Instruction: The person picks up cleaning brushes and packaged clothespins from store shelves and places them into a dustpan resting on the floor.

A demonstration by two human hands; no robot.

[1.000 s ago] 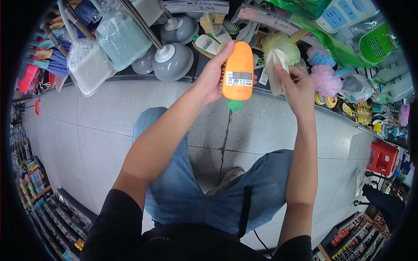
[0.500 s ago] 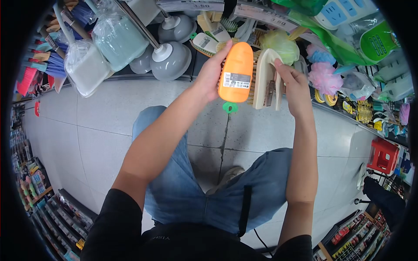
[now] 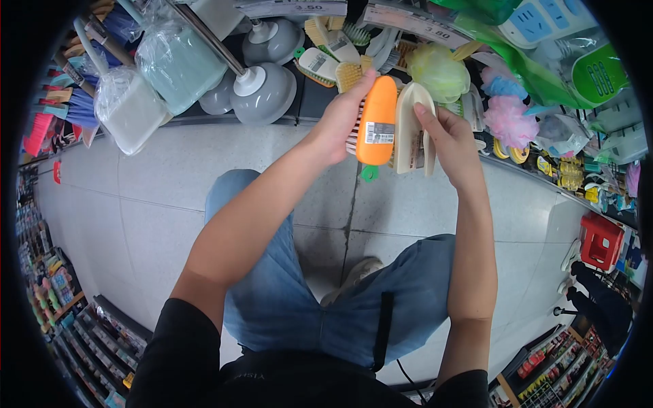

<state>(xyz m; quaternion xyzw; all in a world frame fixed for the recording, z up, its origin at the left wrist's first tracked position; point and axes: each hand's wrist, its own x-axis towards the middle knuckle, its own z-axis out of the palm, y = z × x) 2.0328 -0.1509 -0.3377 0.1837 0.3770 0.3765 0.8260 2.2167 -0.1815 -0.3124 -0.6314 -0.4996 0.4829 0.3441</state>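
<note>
In my left hand (image 3: 338,128), closed around its bristle side, is an orange scrubbing brush (image 3: 385,109). A white barcode label is on its back, and striped bristles show at its left edge. A green tab (image 3: 369,173) pokes out below it; I cannot tell what it belongs to. My right hand (image 3: 454,144) grips a cream scrubbing brush with a handle (image 3: 407,132), its thumb over the handle. The two brushes are held upright side by side, close together, in front of the shelf. Some of the right fingers are hidden behind the cream brush.
More brushes (image 3: 318,62) lie on the shelf behind my hands. To the left are grey plungers (image 3: 264,95) and wrapped dustpans (image 3: 180,71). Bath puffs (image 3: 439,71) hang at the right. A red stool (image 3: 601,241) and a person's dark-clothed legs (image 3: 598,306) are at the far right.
Both brushes have shifted slightly right and down. The orange brush has turned, so its back looks narrower and more of its bristles show on the left. Both hands keep their hold.
</note>
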